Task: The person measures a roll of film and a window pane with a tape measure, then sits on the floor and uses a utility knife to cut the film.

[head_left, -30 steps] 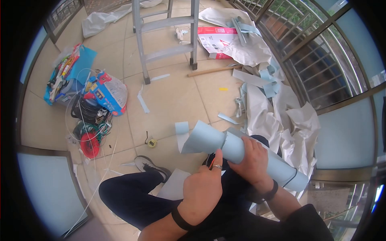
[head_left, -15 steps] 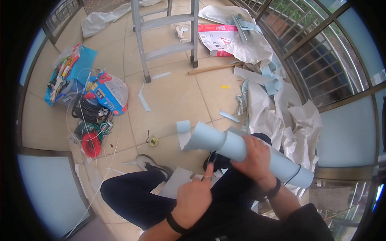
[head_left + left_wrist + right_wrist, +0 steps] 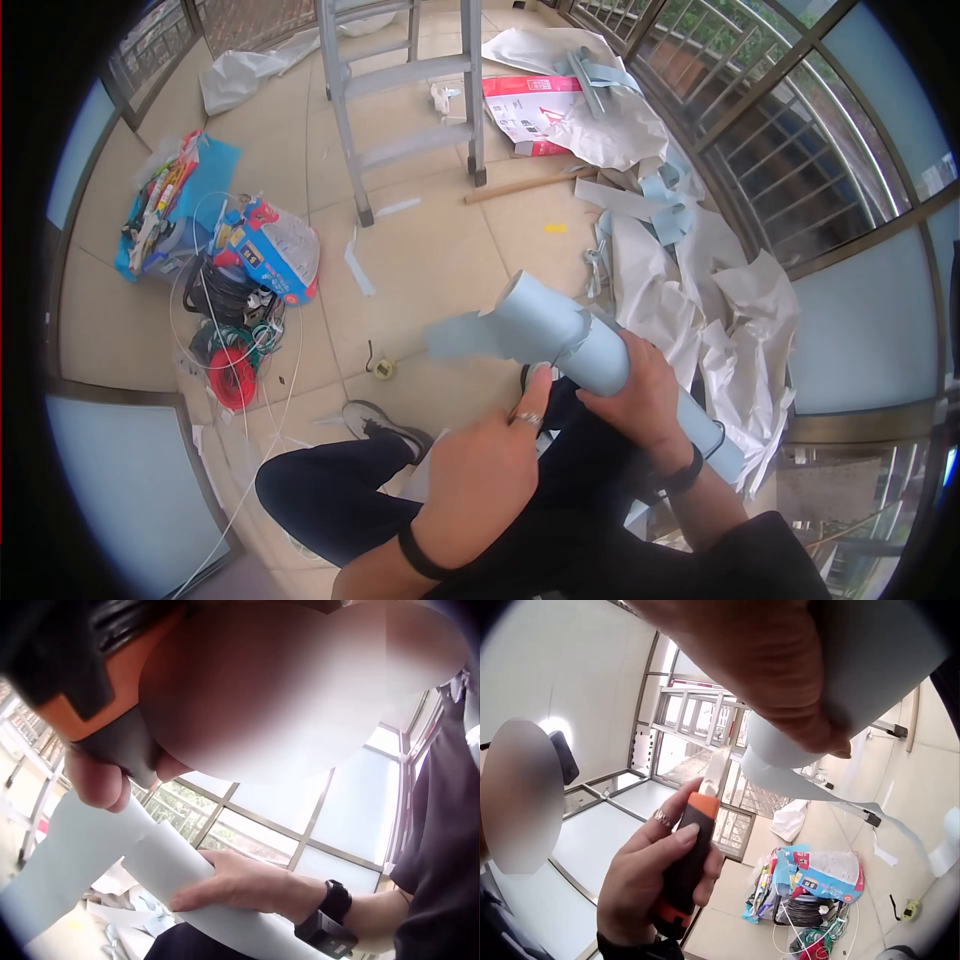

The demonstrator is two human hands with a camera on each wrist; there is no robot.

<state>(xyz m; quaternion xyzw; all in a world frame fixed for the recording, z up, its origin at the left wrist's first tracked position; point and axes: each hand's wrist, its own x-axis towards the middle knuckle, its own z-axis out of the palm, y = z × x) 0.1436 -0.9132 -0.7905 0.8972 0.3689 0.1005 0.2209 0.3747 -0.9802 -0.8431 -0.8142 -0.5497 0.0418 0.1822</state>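
Observation:
A pale blue roll of sheet (image 3: 595, 355) slants across the person's lap, a torn or cut edge around it near its upper end. My right hand (image 3: 645, 395) grips the roll's middle. From the upper end a loose blurred flap (image 3: 460, 336) spreads leftward. My left hand (image 3: 485, 465) is below the roll's upper part; the right wrist view shows it (image 3: 641, 877) curled round a black and orange utility knife (image 3: 690, 859), blade out and apart from the roll. In the left wrist view the knife (image 3: 124, 682) is large and close, with the roll (image 3: 169, 859) beyond.
A stepladder (image 3: 400, 75) stands ahead. Crumpled backing paper (image 3: 690, 300) and blue scraps lie at the right, near a wooden stick (image 3: 520, 186). Bags (image 3: 275, 255), cables and a red coil (image 3: 232, 378) sit at the left; a tape measure (image 3: 382, 369) lies near the shoe (image 3: 385, 425).
My left hand moved down-left from the roll, then back up toward its edge. The roll's upper end has risen and tilts more steeply, and the flap now stretches farther left.

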